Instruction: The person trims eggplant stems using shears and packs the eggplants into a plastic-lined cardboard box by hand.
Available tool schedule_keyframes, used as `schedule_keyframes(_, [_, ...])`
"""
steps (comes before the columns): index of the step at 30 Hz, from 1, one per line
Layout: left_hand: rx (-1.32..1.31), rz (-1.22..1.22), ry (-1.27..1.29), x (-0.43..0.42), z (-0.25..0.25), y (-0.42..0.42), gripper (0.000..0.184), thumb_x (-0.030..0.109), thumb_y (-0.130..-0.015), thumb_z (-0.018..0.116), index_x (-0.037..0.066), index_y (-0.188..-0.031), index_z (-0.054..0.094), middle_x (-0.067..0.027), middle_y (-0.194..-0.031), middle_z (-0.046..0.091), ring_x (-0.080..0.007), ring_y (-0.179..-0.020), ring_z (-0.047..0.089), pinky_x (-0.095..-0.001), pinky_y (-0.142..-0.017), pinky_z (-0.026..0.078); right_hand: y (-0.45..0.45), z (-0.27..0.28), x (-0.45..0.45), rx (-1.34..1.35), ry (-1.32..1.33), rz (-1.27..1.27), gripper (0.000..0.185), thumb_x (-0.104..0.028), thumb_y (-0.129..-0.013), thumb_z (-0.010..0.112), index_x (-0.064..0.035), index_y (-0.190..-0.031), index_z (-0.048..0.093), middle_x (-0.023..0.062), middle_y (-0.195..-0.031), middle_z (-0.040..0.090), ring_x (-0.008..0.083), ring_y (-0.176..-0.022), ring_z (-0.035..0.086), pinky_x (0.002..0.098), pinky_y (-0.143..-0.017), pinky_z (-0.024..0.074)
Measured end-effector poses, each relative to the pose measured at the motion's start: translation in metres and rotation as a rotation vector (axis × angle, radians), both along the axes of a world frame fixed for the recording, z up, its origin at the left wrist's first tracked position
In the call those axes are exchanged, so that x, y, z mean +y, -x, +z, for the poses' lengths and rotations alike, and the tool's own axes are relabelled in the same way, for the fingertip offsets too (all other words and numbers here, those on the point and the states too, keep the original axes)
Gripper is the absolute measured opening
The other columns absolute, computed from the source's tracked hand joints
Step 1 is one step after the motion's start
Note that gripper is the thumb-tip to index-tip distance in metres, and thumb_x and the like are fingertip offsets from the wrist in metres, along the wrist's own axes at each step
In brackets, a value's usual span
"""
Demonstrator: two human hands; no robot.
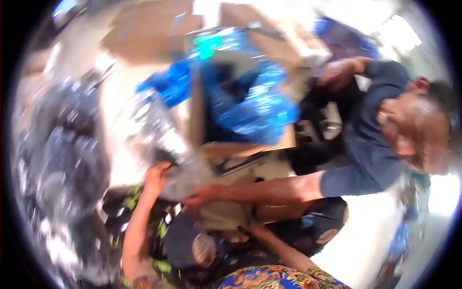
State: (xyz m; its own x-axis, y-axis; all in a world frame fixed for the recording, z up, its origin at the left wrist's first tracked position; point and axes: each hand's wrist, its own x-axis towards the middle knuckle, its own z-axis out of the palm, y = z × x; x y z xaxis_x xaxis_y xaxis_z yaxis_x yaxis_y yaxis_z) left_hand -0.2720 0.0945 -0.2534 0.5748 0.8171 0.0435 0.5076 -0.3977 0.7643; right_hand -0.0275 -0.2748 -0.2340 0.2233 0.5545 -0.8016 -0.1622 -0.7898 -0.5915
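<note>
Far cardboard (149, 29) is being blurred; nearer, 1 open box (196, 118) is being lined by blue plastic (269, 111). At its near left, a clear plastic bag (168, 137) is being gripped by the left hand (156, 177), fingers curled together, and touched by 1 co-worker's hand (206, 194). The right hand's (259, 231) opening is being obscured, beyond telling. Space between both hands is being crossed by the co-worker's arm (274, 189).

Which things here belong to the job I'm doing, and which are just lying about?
Part of the job, seemingly:
clear plastic bag, at your left hand and a co-worker's hand
brown cardboard box with shiny blue plastic liner, probably

Apparently lying about:
brown cardboard sheets, upper left
dark, clear-wrapped bundles, far left
</note>
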Motion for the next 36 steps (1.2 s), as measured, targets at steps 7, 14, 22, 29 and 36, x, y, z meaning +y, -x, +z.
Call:
schedule_keyframes(7, [0.833,-0.171,-0.291,0.056,-0.074,-0.05,0.041,0.014,-0.087,0.054,0.015,-0.127,0.056,-0.0197,-0.125,0.057,-0.0325,-0.118,0.053,-0.045,-0.098,0.044,-0.01,-0.004,0.019,-0.229,0.173,0.208,0.058,-0.05,-0.079,0.069,0.0031,-0.101,0.065,0.0179,-0.085,0.066,0.0282,-0.079,0.063,0.0402,-0.071,0.049])
schedule_keyframes(14, [0.248,-0.161,-0.469,0.061,-0.098,-0.076,0.029,0.023,-0.092,0.051,0.008,-0.114,0.064,-0.0104,-0.114,0.065,-0.0312,-0.106,0.058,-0.0451,-0.096,0.042,-0.008,-0.059,-0.012,-0.128,0.061,0.363,0.043,-0.042,-0.084,0.064,0.0011,-0.085,0.067,0.0169,-0.075,0.065,0.0241,-0.069,0.063,0.0404,-0.062,0.0486])
schedule_keyframes(22, [0.797,-0.099,-0.279,0.042,-0.049,-0.068,0.039,0.033,-0.076,0.071,0.013,-0.11,0.067,-0.0093,-0.106,0.068,-0.0251,-0.107,0.061,-0.0397,-0.094,0.043,-0.02,-0.128,-0.066,0.046,-0.005,0.488,0.037,-0.041,-0.093,0.056,-0.0088,-0.107,0.069,0.008,-0.09,0.069,0.0188,-0.085,0.062,0.0376,-0.078,0.0501])
schedule_keyframes(29, [1.03,0.026,0.142,0.052,-0.037,0.021,0.023,0.019,-0.083,0.058,0.004,-0.096,0.07,-0.0208,-0.099,0.069,-0.0349,-0.099,0.066,-0.045,-0.08,0.055,-0.013,-0.003,0.016,0.077,0.134,0.029,0.053,-0.028,-0.086,0.066,0.0007,-0.128,0.051,0.01,-0.112,0.062,0.0208,-0.102,0.056,0.033,-0.092,0.0434])
schedule_keyframes(36, [0.859,-0.146,-0.415,0.07,-0.085,0.006,0.037,0.012,-0.083,0.056,0.016,-0.12,0.062,-0.0108,-0.113,0.065,-0.0286,-0.108,0.061,-0.0423,-0.097,0.043,-0.015,0.004,0.025,0.074,0.172,-0.003,0.053,-0.027,-0.084,0.069,0.0022,-0.125,0.051,0.0104,-0.109,0.06,0.0194,-0.099,0.055,0.032,-0.09,0.043])
